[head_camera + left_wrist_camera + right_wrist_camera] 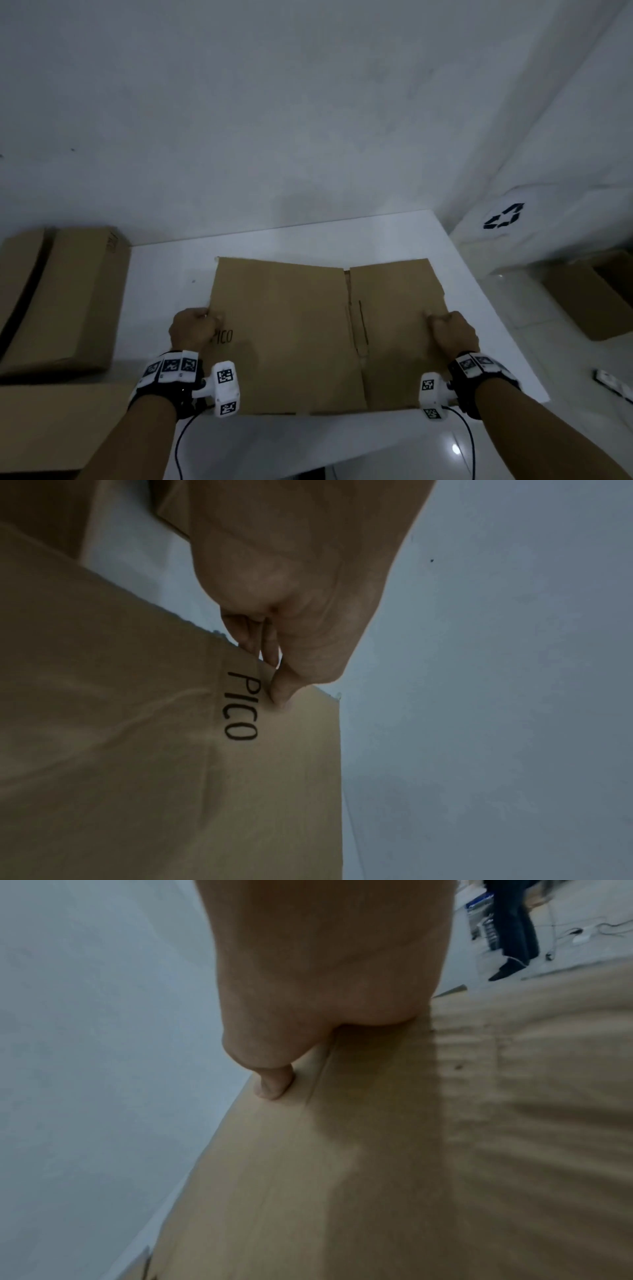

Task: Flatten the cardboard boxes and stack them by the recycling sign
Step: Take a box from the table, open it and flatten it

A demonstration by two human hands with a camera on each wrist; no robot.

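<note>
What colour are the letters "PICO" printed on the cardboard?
Black letters on brown cardboard; clearest in the left wrist view.

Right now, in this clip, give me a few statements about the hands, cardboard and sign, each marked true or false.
1. Both hands grip the flattened box. True: left hand, right hand.
2. The box reads PICO near the left hand. True.
3. The recycling sign is on the left. False: on the right.
4. The flattened box lies on the floor. False: on the white table.
5. Another box sits left of it. True.
</note>
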